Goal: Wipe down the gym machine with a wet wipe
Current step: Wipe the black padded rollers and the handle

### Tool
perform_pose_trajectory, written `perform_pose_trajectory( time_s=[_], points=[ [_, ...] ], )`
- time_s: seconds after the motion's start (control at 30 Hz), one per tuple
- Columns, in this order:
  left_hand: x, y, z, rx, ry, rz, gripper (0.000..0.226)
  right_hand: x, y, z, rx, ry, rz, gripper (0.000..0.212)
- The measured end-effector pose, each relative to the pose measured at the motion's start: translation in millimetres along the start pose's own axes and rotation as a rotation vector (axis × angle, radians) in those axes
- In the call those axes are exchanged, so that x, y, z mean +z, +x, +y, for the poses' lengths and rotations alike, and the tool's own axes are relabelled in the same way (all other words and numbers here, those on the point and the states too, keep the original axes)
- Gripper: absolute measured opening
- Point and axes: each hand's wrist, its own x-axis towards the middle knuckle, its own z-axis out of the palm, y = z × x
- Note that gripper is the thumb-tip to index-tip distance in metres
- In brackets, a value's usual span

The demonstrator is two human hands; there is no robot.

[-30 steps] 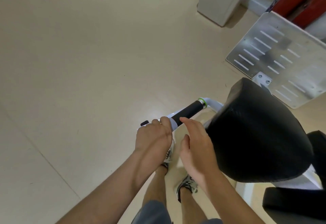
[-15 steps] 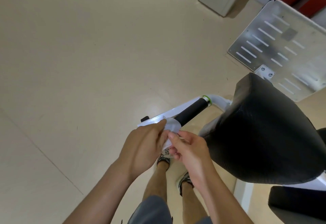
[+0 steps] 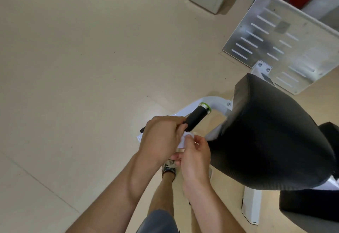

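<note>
Wipe pulled off the handle just now, pinched by left hand and right hand both, probably refolding before more rubbing.

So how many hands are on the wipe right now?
2. The left hand holds the wipe by the black grip; the right hand pinches it, close beside the black pad.
</note>
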Motion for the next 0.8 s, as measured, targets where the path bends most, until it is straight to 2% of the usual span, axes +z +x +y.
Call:
perform_pose_trajectory(
  time_s=[0.07,0.13,0.2,0.27,0.4,0.47,0.53,0.6,0.67,0.8],
  points=[
    [-2,-7,-5,-0.021,0.015,-0.021,0.018,0,-3,-2,-0.135,-0.105,0.006,0.011],
    [-4,-17,-12,-0.075,-0.040,-0.028,0.022,-5,-4,0,-0.381,-0.296,0.016,0.023],
    [-4,-22,-17,-0.146,-0.170,-0.055,0.028,-12,1,4,-0.662,-0.531,0.043,0.020],
    [-1,-20,-21,-0.130,-0.197,-0.008,0.034,-16,9,13,-0.820,-0.660,0.082,0.017],
    [9,9,-4,0.009,0.005,0.026,0.027,-17,13,21,-0.789,-0.617,0.103,0.015],
    [18,33,8,0.038,0.035,-0.033,0.031,-17,11,16,-0.735,-0.684,0.074,0.016],
    [28,57,14,0.026,-0.033,-0.070,0.032,-15,7,5,-0.666,-0.856,-0.006,0.035],
    [33,73,15,-0.017,-0.138,-0.020,0.031,-14,6,-5,-0.657,-1.067,-0.080,0.063],
    [35,73,12,-0.057,-0.252,-0.021,0.034,-14,6,-13,-0.617,-1.197,-0.117,0.071],
    [25,48,2,-0.150,-0.370,-0.295,0.039,-14,12,-16,-0.493,-1.281,-0.166,0.083]
  ],
)
